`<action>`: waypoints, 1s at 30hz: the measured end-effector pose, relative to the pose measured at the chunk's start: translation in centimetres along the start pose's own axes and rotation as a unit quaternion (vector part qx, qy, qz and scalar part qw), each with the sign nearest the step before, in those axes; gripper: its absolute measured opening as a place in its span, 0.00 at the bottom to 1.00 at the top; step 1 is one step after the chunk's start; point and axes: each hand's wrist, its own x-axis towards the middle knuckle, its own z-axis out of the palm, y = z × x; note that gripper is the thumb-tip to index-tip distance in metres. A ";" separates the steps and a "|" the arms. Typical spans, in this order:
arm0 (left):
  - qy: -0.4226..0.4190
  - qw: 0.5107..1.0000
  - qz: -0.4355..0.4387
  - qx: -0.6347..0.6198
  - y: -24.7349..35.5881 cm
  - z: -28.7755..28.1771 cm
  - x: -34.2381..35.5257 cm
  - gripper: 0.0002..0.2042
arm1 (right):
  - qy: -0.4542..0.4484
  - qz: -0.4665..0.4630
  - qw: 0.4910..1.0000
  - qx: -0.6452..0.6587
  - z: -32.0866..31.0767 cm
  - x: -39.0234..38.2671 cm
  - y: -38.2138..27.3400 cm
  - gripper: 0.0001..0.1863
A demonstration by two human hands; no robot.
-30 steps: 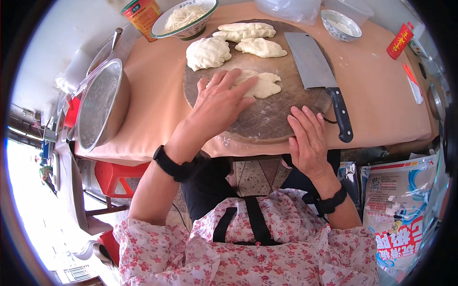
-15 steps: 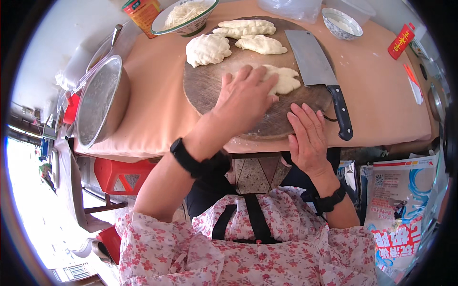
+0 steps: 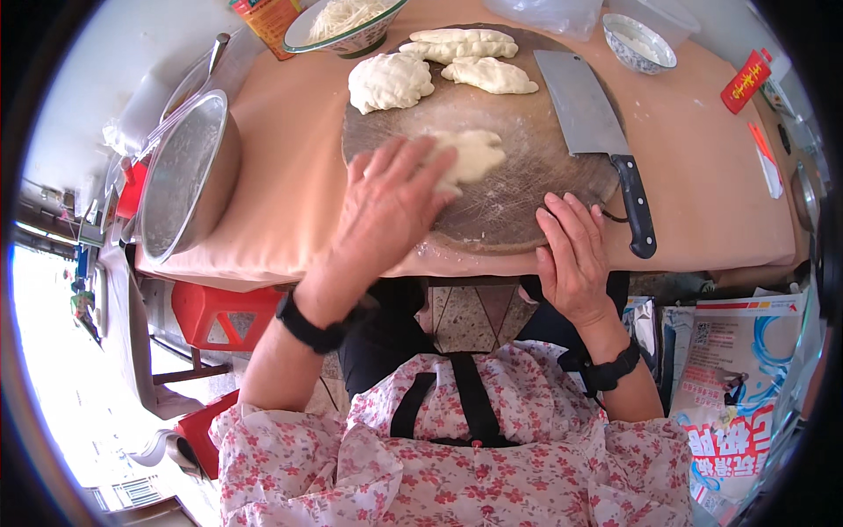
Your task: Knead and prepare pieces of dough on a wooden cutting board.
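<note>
My left hand (image 3: 395, 189), slightly blurred, lies over the left part of a flattened dough piece (image 3: 471, 156), fingers apart. My right hand (image 3: 571, 250) rests open on the near right edge of the round wooden board (image 3: 518, 198), beside the knife's handle. The cleaver (image 3: 572, 105) lies on the board's right, its black handle past the edge. Toward the back of the board sit a round lumpy dough piece (image 3: 389, 82), an oval one (image 3: 487, 75) and a long one (image 3: 452, 42).
A steel bowl (image 3: 189, 176) sits left. Behind are a bowl of white shreds (image 3: 345, 22), an orange can (image 3: 263, 26) and a small patterned bowl (image 3: 641, 44). A red packet (image 3: 746, 81) lies right on the peach tablecloth (image 3: 702, 193). Below are red stools (image 3: 219, 307) and bags (image 3: 729, 395).
My left hand moved right over the dough, then back left and slightly down. The flattened dough moved right, then back leftward. My right hand stays at the board's edge.
</note>
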 end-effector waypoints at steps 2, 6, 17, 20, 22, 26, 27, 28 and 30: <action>0.007 1.000 -0.015 0.017 -1.7 0.5 1.1 0.22 | 0.005 -0.003 1.000 0.002 0.1 0.1 0.0 0.19; 0.016 0.998 -0.066 0.017 -2.7 1.2 2.0 0.21 | 0.008 -0.004 1.000 0.004 0.1 0.1 0.0 0.19; 0.002 0.999 0.009 -0.035 4.4 -0.3 -0.8 0.22 | 0.005 0.003 1.000 0.001 0.2 0.0 -0.1 0.19; -0.012 0.999 0.012 -0.047 3.2 -0.3 0.4 0.23 | 0.000 0.005 1.000 0.001 -0.1 0.1 -0.2 0.19; 0.008 1.000 0.008 -0.017 1.5 0.4 1.7 0.20 | 0.002 0.007 1.000 0.000 -0.2 0.1 -0.2 0.19; -0.035 0.998 -0.048 -0.008 -1.1 1.2 4.2 0.22 | 0.007 0.005 1.000 0.004 0.2 0.1 -0.1 0.19; -0.036 0.998 -0.047 -0.007 -1.2 1.3 4.8 0.22 | 0.006 0.002 1.000 0.001 0.2 0.1 -0.1 0.19; -0.052 0.997 -0.051 -0.005 -1.0 1.4 5.3 0.22 | 0.005 -0.001 1.000 -0.002 0.2 0.0 0.0 0.19; -0.070 0.996 -0.056 -0.002 -0.3 1.2 6.0 0.22 | 0.005 -0.001 1.000 -0.001 0.2 0.0 0.0 0.20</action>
